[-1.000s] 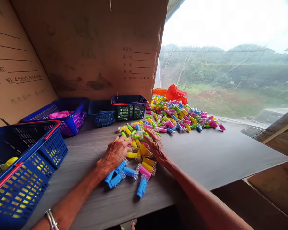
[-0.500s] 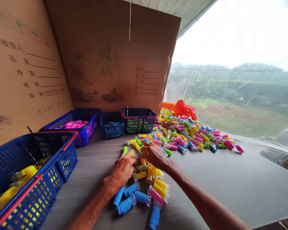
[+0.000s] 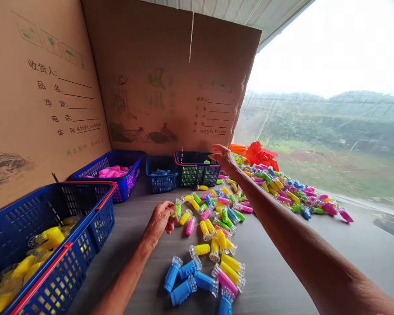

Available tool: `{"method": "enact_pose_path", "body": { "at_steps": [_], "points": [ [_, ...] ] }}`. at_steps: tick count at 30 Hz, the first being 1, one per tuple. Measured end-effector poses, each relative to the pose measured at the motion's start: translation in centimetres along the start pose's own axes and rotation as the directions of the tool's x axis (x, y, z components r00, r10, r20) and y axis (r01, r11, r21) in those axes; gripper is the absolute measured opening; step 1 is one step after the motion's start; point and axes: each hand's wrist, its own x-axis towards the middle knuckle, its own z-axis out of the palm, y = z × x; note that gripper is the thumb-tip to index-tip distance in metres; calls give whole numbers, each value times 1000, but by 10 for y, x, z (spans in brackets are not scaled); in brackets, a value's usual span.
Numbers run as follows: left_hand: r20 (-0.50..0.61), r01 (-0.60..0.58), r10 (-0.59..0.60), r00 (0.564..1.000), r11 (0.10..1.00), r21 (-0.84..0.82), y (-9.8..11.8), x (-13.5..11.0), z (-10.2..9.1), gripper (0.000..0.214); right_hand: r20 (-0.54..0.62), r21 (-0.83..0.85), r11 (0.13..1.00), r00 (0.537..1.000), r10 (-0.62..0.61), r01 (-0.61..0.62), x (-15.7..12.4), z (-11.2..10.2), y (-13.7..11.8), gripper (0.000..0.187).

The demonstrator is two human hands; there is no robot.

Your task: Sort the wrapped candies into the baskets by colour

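Small toy flashlights with clear ribbed heads lie over the grey table. My left hand (image 3: 160,221) pinches a green flashlight (image 3: 177,209) beside a yellow flashlight (image 3: 185,217) and a pink one (image 3: 190,226). Farther away, my right hand (image 3: 226,159) is over the right end of a dark basket (image 3: 197,175) with red handles, its fingers apart and nothing between them. A bit of green (image 3: 206,162) shows just below those fingers, inside the basket. Nearer to me lie several blue flashlights (image 3: 184,292) and yellow flashlights (image 3: 233,264).
A blue basket (image 3: 95,218) of yellow flashlights stands at the left. Behind it are a purple-blue basket (image 3: 131,175) with pink ones and a small basket (image 3: 162,186) with blue ones. A mixed pile (image 3: 282,188) and a red bag (image 3: 261,155) lie at the right; cardboard (image 3: 170,87) stands behind.
My right hand has moved from the flashlights up and away to the dark basket and opened. My left hand has drawn back slightly with a green flashlight. The view has shifted left.
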Motion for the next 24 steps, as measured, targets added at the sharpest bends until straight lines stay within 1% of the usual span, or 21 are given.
{"method": "enact_pose_path", "body": {
  "at_steps": [3,5,7,9,11,13,14,16,19,21,22,23,24],
  "points": [
    [-44,-28,25,999,997,-69,2,-5,-2,46,161,-82,996,987,-17,31,-45,5,15,25],
    [-68,-26,21,997,997,-70,3,-6,-1,46,266,-150,986,963,-30,72,-79,12,22,21],
    [-82,-22,18,996,998,-53,0,-7,2,45,340,-220,967,939,-48,129,-105,22,25,21],
    [-100,-26,23,995,999,-35,-3,-6,4,45,385,-286,941,921,-62,183,-120,36,24,26],
    [-133,-35,33,991,999,-10,-4,-5,6,45,408,-344,913,911,-62,217,-124,51,21,30],
    [-157,-50,54,986,998,31,4,1,7,44,417,-385,893,907,-58,235,-124,64,18,30],
    [-164,-65,74,984,996,59,13,7,8,42,414,-397,886,908,-59,239,-124,68,18,29],
    [-180,-105,129,975,985,135,42,24,13,36,392,-405,883,917,-65,236,-126,73,18,28],
    [-218,-150,205,954,958,246,103,62,23,27,323,-382,900,943,-83,210,-131,70,22,32],
    [-200,-158,219,955,947,279,142,87,31,30,262,-325,928,960,-98,183,-132,64,24,32],
    [-187,-161,221,957,943,290,156,96,34,33,232,-287,943,968,-101,167,-131,60,25,31],
    [-177,-163,224,958,938,305,166,102,37,36,201,-245,958,975,-98,147,-130,57,26,30],
    [-171,-166,230,958,932,321,171,104,38,37,172,-200,972,981,-85,120,-127,54,27,29]
  ]
}}
